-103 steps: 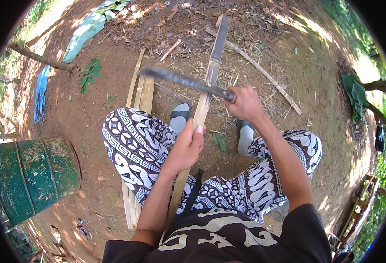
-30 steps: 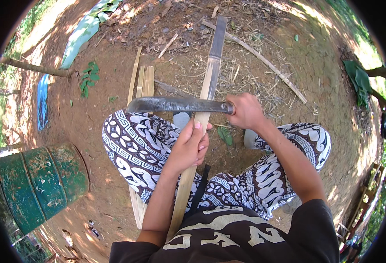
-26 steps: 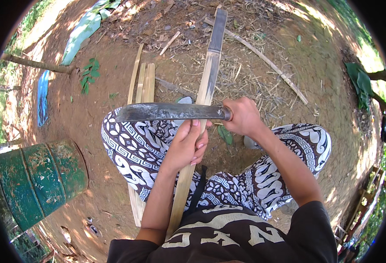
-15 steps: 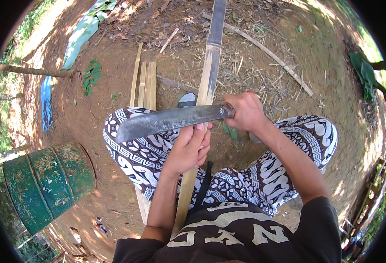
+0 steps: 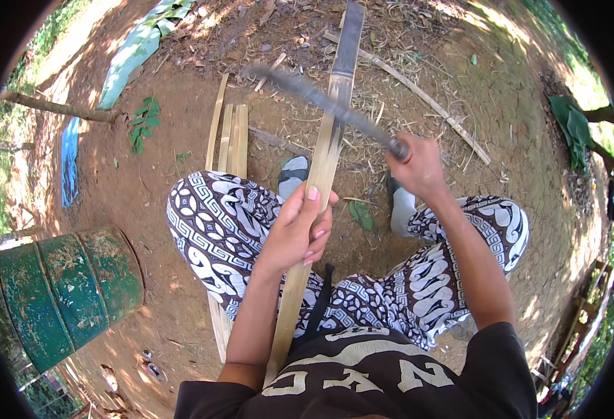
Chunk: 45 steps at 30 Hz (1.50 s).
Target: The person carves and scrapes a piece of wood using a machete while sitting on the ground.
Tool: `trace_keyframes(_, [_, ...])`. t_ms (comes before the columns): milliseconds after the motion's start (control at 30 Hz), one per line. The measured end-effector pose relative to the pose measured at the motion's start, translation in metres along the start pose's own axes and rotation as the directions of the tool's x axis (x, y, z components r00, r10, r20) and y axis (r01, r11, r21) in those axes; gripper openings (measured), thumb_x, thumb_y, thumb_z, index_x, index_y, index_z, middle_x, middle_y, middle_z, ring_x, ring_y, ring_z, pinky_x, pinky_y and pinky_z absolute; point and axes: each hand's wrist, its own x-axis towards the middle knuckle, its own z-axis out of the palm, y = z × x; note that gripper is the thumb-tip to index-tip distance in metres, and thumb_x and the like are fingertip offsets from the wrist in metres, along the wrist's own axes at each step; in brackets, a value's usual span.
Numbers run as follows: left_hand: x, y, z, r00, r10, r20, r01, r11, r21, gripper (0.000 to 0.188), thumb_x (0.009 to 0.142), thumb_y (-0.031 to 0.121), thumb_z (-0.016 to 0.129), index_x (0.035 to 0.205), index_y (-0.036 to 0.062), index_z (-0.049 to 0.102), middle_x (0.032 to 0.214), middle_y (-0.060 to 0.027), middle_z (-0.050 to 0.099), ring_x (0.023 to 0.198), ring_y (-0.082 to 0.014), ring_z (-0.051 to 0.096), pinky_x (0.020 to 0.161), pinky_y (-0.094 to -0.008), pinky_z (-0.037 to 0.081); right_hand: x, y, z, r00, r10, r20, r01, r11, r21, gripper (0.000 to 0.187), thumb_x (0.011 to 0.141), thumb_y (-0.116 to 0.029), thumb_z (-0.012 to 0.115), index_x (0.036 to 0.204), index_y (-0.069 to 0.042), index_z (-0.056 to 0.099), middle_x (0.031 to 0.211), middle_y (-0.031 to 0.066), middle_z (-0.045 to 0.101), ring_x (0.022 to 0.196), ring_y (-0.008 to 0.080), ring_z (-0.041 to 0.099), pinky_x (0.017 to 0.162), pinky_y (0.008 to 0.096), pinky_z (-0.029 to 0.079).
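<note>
My left hand [image 5: 298,227] is closed around a long split bamboo strip [image 5: 325,155]. The strip runs from beside my waist out to the top of the view; its near part is pale and scraped, its far part dark grey. In my right hand [image 5: 418,167] is the handle of a machete [image 5: 335,108]. Its blade, smeared by motion, crosses the bamboo well beyond my left hand and points to the far left. Whether the edge touches the strip I cannot tell.
Several cut bamboo strips [image 5: 234,140] lie by my left knee. A rusty green drum [image 5: 69,293] stands at the left. Shavings and a thin stick [image 5: 425,98] litter the ground ahead. A banana leaf [image 5: 132,59] and blue plastic [image 5: 70,160] lie far left.
My right hand has moved away from me and to the right, carrying the machete farther along the bamboo. The blade has swung to slant across it. My left hand keeps its hold.
</note>
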Motion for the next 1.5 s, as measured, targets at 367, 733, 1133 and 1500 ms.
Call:
trace_keyframes(367, [0.002,-0.007,0.003,0.995,0.084,-0.056,-0.073,0.982,0.174,0.038,0.111,0.033,0.027,0.114,0.0008,0.047,0.067,-0.005,0.048,0.039,-0.0095,0.04,0.035,-0.024,0.038,-0.005,-0.014,0.02,0.939,-0.272,0.209,0.312,0.931,-0.191,0.017,0.061,-0.018,0.069,0.071,-0.009,0.057,0.06,0.0124,0.061,0.061,0.0365,0.063,0.058,0.048,0.051])
trace_keyframes(733, [-0.006,-0.019,0.002,1.0,0.028,0.004,-0.028,0.99,0.135,0.031,0.11,0.032,0.03,0.113,0.0052,0.045,0.064,-0.0013,0.041,0.037,-0.0058,0.032,0.032,-0.0222,0.032,0.026,0.064,0.041,0.993,-0.113,0.025,0.115,0.96,-0.257,0.021,0.07,-0.022,0.068,0.073,-0.003,0.06,0.067,0.0177,0.065,0.065,0.0383,0.066,0.063,0.0478,0.054])
trace_keyframes(1133, [0.005,-0.007,0.0,0.999,0.031,-0.027,-0.028,0.994,0.11,0.039,0.111,0.035,0.029,0.11,0.0016,0.049,0.064,-0.0042,0.048,0.036,-0.0089,0.038,0.033,-0.0233,0.036,0.006,0.003,0.008,0.991,-0.136,0.008,0.136,0.986,-0.093,0.011,0.07,-0.015,0.065,0.067,-0.006,0.058,0.055,0.0147,0.058,0.054,0.0355,0.062,0.056,0.0455,0.05])
trace_keyframes(1500, [-0.002,0.005,0.004,0.995,0.017,-0.094,0.0,0.984,0.18,0.037,0.111,0.031,0.029,0.104,0.0005,0.049,0.06,-0.0005,0.04,0.036,-0.0071,0.035,0.033,-0.0227,0.033,-0.006,-0.01,0.028,0.919,-0.355,0.172,0.381,0.912,-0.151,0.02,0.059,-0.017,0.069,0.069,-0.008,0.054,0.059,0.0102,0.06,0.059,0.0357,0.063,0.056,0.0474,0.05])
